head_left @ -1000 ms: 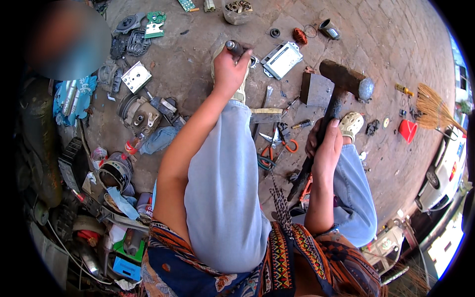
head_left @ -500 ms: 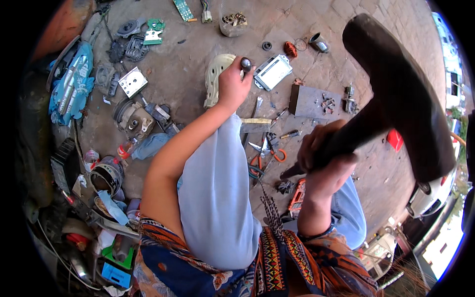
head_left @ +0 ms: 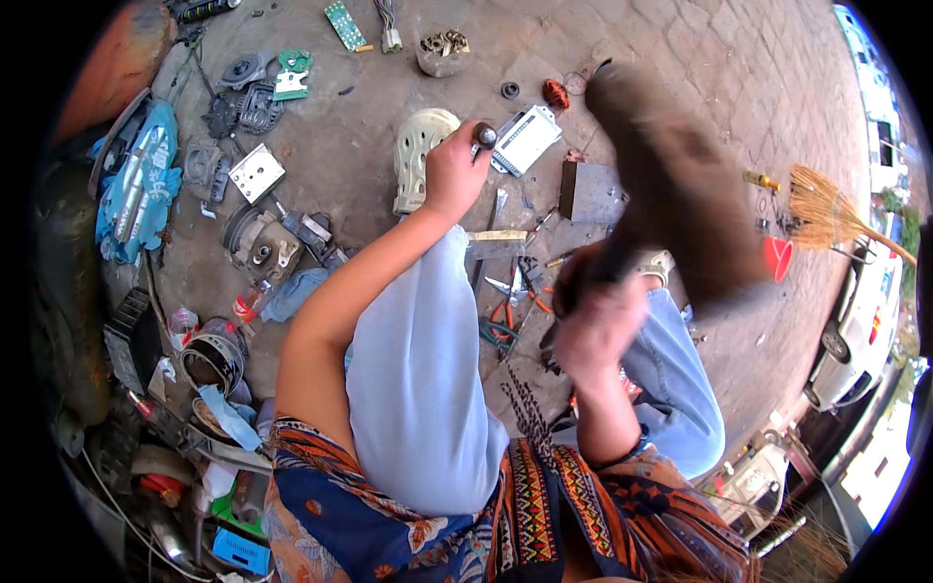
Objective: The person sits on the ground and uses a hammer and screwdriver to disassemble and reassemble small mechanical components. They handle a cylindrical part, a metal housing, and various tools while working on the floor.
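- Left hand (head_left: 457,177): fingers clamped round dark rod (head_left: 484,136), twelve o'clock.
- Right hand (head_left: 603,328) gripped hammer (head_left: 680,185), motion-blurred, two o'clock.
- Off-line swing risked left knuckles: rod's end barely protruded above fist.

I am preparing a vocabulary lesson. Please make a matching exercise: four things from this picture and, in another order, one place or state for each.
1. hammer
2. straw broom
3. dark rod
4. plastic tub

A. holds small metal parts
B. in the left hand
C. tan, at far right
D. in the right hand, blurred

Pairs: 1-D; 2-C; 3-B; 4-A
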### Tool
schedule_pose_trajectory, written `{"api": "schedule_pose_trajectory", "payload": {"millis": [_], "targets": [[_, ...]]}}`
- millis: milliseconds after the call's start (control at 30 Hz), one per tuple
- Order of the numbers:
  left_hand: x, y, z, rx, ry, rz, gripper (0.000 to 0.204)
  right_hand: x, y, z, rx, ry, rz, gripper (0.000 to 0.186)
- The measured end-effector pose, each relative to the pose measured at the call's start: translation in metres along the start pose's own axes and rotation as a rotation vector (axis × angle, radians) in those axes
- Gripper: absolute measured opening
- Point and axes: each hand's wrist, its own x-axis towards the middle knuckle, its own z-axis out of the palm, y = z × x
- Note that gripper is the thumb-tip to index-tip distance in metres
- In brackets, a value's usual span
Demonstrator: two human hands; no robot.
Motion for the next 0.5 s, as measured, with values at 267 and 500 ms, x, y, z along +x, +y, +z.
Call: {"api": "schedule_pose_trajectory", "payload": {"millis": [267, 500], "targets": [[-0.003, -0.024, -0.010, -0.025, 0.064, -0.113, 0.021, -0.024, 0.040, 0.007, -0.013, 0.011, 0.531, 0.034], [0.011, -0.020, -0.021, -0.391, 0.306, -0.251, 0.014, -0.079, 0.142, -0.019, -0.505, 0.030, 0.599, 0.048]]}}
